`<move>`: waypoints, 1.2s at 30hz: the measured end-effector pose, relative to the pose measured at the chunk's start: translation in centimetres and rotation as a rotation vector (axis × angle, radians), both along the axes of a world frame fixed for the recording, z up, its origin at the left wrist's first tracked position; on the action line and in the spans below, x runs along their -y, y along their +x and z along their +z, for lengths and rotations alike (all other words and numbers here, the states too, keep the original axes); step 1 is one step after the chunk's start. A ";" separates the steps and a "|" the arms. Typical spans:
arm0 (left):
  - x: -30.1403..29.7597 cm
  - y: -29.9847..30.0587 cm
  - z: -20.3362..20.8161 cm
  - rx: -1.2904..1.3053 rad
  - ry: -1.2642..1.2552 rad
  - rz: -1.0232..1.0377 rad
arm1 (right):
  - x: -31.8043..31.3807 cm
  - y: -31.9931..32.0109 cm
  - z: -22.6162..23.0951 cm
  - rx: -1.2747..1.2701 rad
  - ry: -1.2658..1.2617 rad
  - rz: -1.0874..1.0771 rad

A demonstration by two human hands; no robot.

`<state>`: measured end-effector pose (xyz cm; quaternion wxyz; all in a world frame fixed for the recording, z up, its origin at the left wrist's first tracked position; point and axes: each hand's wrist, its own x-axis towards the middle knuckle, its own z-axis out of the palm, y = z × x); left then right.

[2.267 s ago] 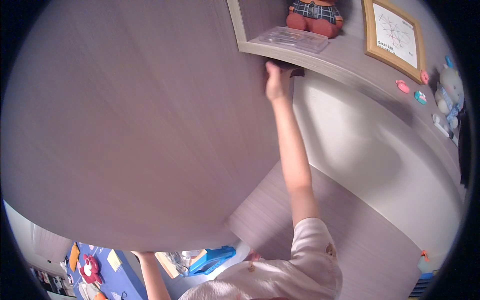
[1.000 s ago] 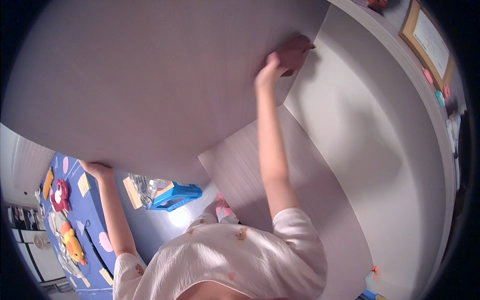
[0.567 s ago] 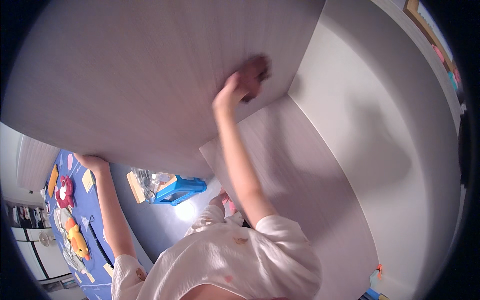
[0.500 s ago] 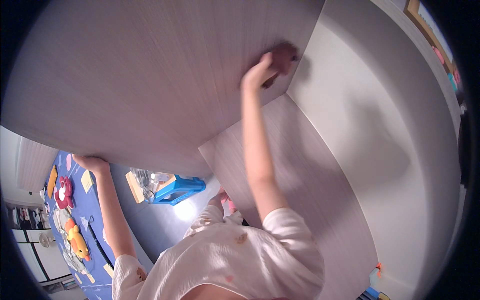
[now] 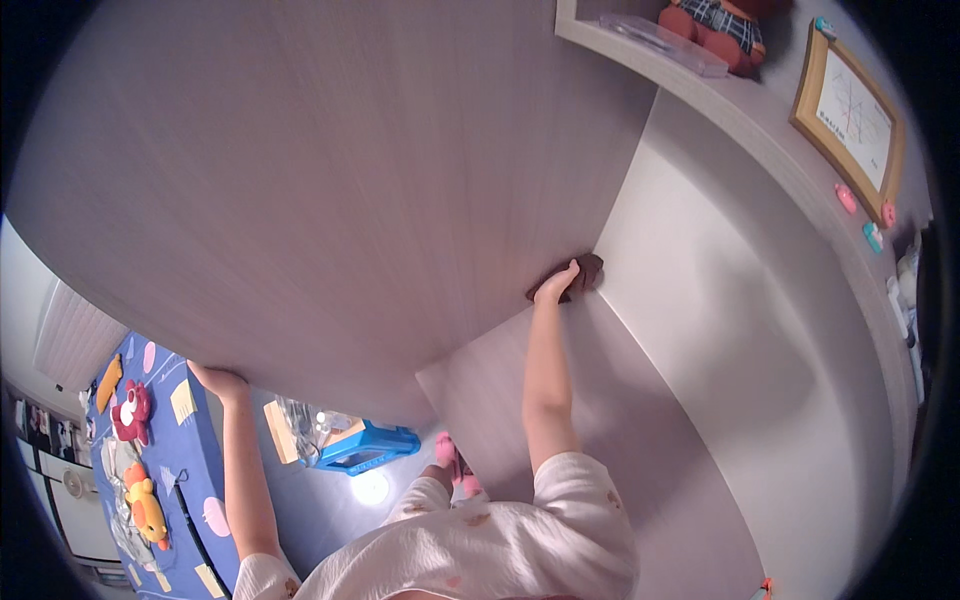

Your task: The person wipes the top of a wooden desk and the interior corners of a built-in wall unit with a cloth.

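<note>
While my left hand (image 5: pixel 217 381) rests along the outer edge of a large wood-grain panel (image 5: pixel 330 180), my right hand (image 5: pixel 555 286) holds a brown cloth (image 5: pixel 590 275) in the far corner, where that panel, a pale wall (image 5: pixel 700 300) and a lower wood-grain surface (image 5: pixel 620 400) come together. My right fingers are drawn in on the cloth, thumb on the near side (the other fingertips are lost behind the folds). How far my left fingers are spread or curled I cannot tell, though nothing loose shows in them. By my reading, the work in hand is under way rather than finished, because the cloth is in my grip and lies right at the corner. Which stretches of the panel are done does not show: the grain looks alike from top to bottom, with no wet streak or line to mark a limit. Nor can I say that the lower surface, broad and bare around my forearm, has had its turn. Above, a shelf (image 5: pixel 770 115) carries a red figure (image 5: pixel 712 40) and a wood-framed picture (image 5: pixel 850 120), both well apart from the cloth.
</note>
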<state>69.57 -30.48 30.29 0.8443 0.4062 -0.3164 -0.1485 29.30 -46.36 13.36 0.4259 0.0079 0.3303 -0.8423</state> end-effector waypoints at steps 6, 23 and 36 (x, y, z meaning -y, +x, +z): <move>-0.4 1.3 -1.6 0.019 0.019 -0.163 | -2.7 7.5 6.9 -0.437 -0.029 -0.023; -0.9 -0.9 -0.4 0.039 0.070 -0.163 | -9.4 20.8 -2.0 -0.325 0.023 -0.138; -0.9 -0.8 -1.4 0.110 0.017 -0.304 | -12.1 23.1 11.8 -1.435 -0.248 -0.311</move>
